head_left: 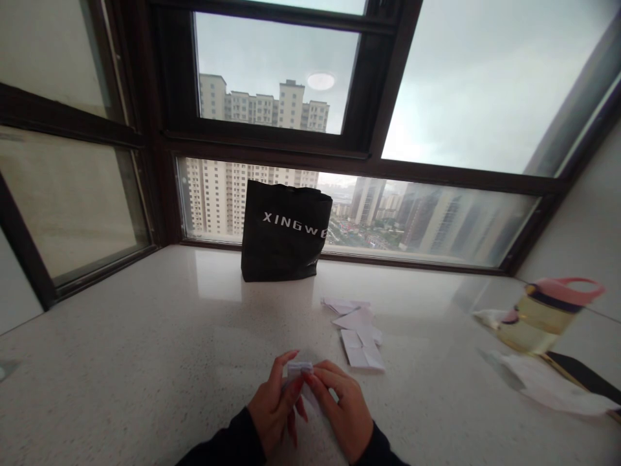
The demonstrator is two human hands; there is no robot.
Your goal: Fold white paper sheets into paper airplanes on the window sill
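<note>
Near the bottom middle of the head view, both hands meet around a small folded piece of white paper (299, 368). My left hand (275, 398) grips it from the left, thumb on the near face and index finger raised along its far side. My right hand (342, 395) pinches its right edge between thumb and fingers. Part of the paper is hidden behind the thumbs. Beyond my right hand lie several folded white papers (363, 349), overlapping on the speckled white counter (194, 375).
A black bag (286, 246) with white lettering stands against the window. At the right are a bottle (541, 317) with a pink lid, a crumpled white tissue or wrapper (553, 387) and a flat dark object (589, 375). Dark window frames (436, 171) border the counter.
</note>
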